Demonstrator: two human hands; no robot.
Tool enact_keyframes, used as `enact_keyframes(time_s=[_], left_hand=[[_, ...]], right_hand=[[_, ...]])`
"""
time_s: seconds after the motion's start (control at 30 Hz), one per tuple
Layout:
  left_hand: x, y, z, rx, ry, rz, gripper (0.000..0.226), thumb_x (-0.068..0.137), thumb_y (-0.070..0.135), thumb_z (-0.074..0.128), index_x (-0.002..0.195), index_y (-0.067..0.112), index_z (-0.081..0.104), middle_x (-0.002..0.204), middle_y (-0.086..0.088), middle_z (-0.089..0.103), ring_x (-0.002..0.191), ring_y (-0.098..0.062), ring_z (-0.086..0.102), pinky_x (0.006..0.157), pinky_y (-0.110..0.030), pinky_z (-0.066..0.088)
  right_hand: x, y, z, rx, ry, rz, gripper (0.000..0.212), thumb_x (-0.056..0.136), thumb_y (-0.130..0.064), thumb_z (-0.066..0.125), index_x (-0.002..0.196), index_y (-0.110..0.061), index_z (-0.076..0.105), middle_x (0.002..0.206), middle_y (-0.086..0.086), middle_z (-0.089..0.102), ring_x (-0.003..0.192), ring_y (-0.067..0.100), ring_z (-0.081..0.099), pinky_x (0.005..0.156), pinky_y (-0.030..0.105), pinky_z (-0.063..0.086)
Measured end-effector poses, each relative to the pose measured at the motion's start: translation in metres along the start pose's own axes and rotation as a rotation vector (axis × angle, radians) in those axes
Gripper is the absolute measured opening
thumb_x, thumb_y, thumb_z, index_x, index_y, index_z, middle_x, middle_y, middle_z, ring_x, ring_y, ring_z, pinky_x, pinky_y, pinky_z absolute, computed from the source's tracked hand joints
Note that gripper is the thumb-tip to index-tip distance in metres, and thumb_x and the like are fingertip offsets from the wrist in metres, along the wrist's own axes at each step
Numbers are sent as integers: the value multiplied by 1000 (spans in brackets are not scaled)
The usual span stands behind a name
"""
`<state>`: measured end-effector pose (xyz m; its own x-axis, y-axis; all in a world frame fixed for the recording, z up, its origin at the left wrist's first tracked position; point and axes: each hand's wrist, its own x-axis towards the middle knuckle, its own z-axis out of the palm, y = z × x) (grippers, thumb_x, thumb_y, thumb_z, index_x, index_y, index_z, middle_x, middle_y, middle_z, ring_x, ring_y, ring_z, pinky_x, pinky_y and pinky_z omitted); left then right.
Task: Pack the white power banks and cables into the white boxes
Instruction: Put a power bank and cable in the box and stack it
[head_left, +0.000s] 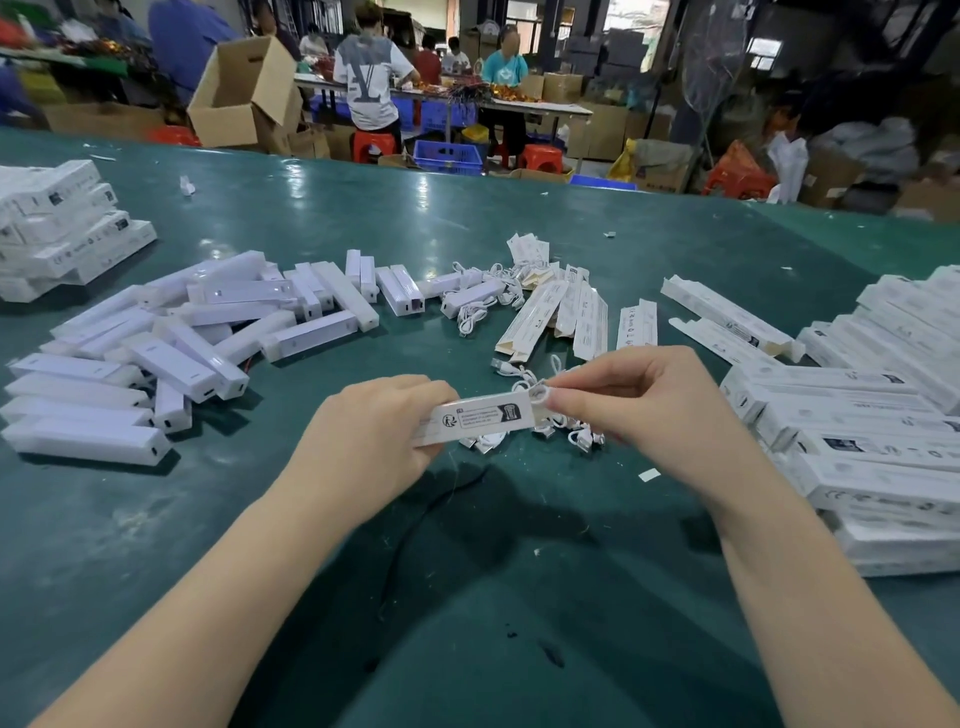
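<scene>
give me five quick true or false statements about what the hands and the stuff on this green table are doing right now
1. The left hand grips a white box. True.
2. The right hand rests flat on the table. False: it pinches a coiled white cable at the box's open end.
3. The loose power banks lie heaped on the person's left. True.
4. The stacked boxes on the right are brown. False: they are white with printing.
5. Flat unfolded boxes lie beyond the hands. True.
</scene>
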<state>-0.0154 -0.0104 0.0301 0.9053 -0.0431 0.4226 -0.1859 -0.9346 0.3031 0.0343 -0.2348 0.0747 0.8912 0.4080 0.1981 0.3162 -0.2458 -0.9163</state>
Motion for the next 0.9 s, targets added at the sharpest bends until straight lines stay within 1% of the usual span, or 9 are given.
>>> enact_keyframes(time_s=[0.1, 0.23, 0.33, 0.4, 0.57, 0.67, 0.77, 0.83, 0.9], left_hand=[[-2, 1, 1, -20, 4, 1, 18, 85, 22, 64, 99, 32, 66, 87, 12, 61, 82, -18, 58, 68, -37, 49], [-2, 3, 5, -39, -16, 5, 17, 85, 25, 63, 99, 33, 66, 86, 11, 62, 80, -20, 58, 68, -38, 50], [-1, 1, 6, -39, 4, -30, 14, 85, 27, 64, 98, 33, 66, 83, 12, 61, 79, -21, 57, 68, -38, 49], [-1, 0, 6, -48, 35, -59, 12, 84, 28, 65, 95, 31, 66, 79, 12, 59, 79, -23, 57, 69, -38, 49], [0, 0, 6, -115, 54, -92, 14, 79, 25, 69, 74, 32, 57, 60, 12, 48, 65, -18, 50, 58, -32, 42], [-1, 1, 9, -149, 37, -96, 27, 78, 25, 69, 64, 28, 47, 56, 8, 50, 59, -14, 48, 52, -27, 35], [-1, 4, 11, -186, 47, -155, 22, 78, 28, 69, 66, 23, 51, 61, 11, 54, 59, -12, 47, 50, -24, 34], [1, 5, 11, -234, 68, -229, 13, 78, 29, 69, 73, 22, 59, 59, 8, 56, 59, -11, 50, 55, -28, 41], [1, 5, 10, -282, 94, -284, 10, 79, 28, 70, 76, 23, 62, 61, 9, 59, 59, -8, 51, 53, -28, 41]], right_hand=[[0, 0, 4, -7, -31, 38, 9, 72, -23, 85, 75, -30, 80, 74, -5, 76, 57, 1, 59, 52, 10, 42], [2, 3, 19, 52, 48, 34, 18, 73, -5, 77, 64, -21, 76, 56, -9, 68, 45, -2, 53, 47, 8, 39], [1, 4, 20, 76, 36, 23, 14, 82, -9, 73, 75, -20, 78, 55, -8, 67, 43, 0, 49, 45, 9, 37], [0, 2, 16, 123, -18, -4, 13, 90, -12, 68, 89, -21, 78, 71, -4, 73, 50, 3, 54, 47, 14, 38], [-1, 4, 20, -21, 62, -215, 46, 82, 5, 62, 100, -36, 74, 107, -5, 64, 75, 9, 55, 64, 20, 46], [-1, 5, 25, -69, 162, -277, 34, 83, -1, 72, 88, -35, 76, 105, -6, 63, 80, 11, 56, 69, 20, 45], [-2, 7, 34, -108, 264, -298, 31, 86, -9, 72, 90, -40, 74, 115, -8, 61, 108, 13, 56, 87, 20, 45], [-2, 8, 41, -95, 212, -258, 40, 91, -10, 65, 100, -49, 68, 130, -8, 53, 126, 12, 47, 101, 15, 38], [-3, 9, 48, -15, 59, -226, 48, 94, -8, 56, 118, -49, 60, 128, -1, 51, 127, 14, 47, 112, 23, 35]])
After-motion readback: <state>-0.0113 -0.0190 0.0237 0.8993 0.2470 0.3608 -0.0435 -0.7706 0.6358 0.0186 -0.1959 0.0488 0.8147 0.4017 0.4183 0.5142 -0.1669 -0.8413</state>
